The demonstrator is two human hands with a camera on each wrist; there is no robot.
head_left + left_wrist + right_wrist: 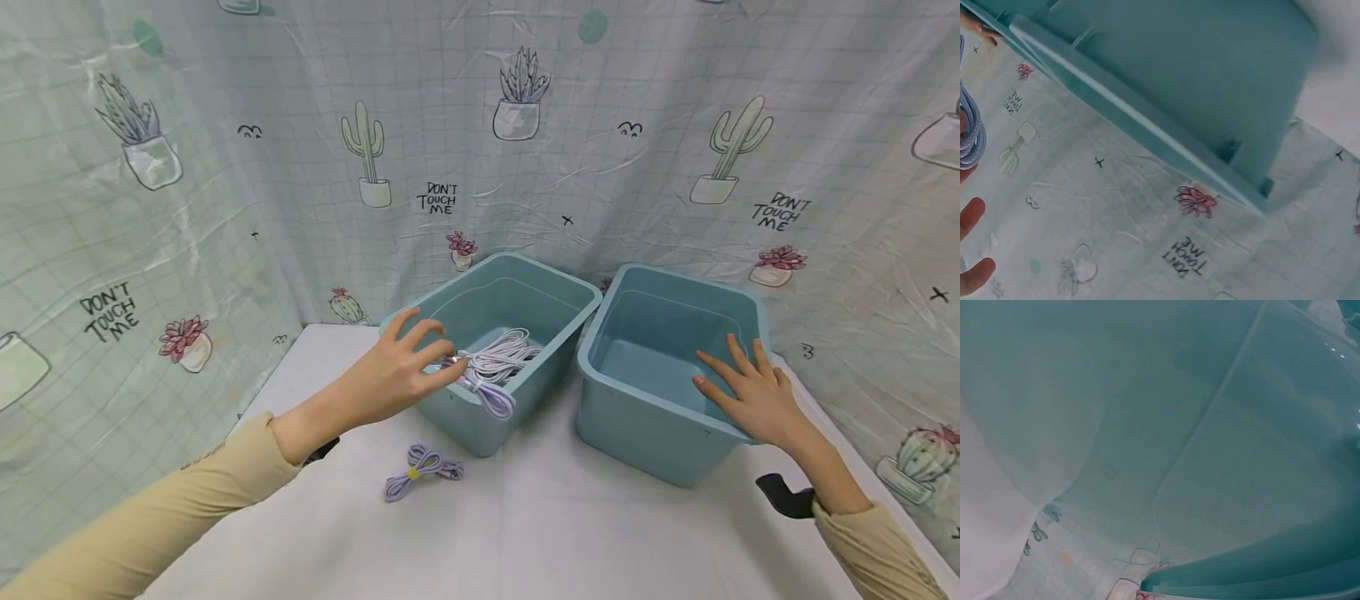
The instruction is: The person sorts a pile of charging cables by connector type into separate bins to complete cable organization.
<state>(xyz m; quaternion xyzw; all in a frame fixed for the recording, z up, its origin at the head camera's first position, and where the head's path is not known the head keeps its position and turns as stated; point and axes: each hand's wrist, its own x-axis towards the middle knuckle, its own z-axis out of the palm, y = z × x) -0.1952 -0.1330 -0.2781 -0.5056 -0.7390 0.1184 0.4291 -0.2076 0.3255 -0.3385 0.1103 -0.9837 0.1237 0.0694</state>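
My left hand (393,371) pinches a coiled lilac cable (491,398) between thumb and fingers, over the near rim of the left blue-green bin (450,417). The same cable (971,134) shows at the left edge of the left wrist view. Inside that bin lies a pile of white cables (504,354). A second lilac cable (423,472), bundled with a yellow tie, rests on the white table in front of the bin. My right hand (753,396), fingers spread, reaches over the near right rim of the right bin (645,433) and holds nothing.
Both bins stand side by side on the white table (525,533), their near rims angled. A curtain (600,200) printed with potted cacti hangs behind and along both sides. Dark wrist straps (786,497) sit at the cuffs.
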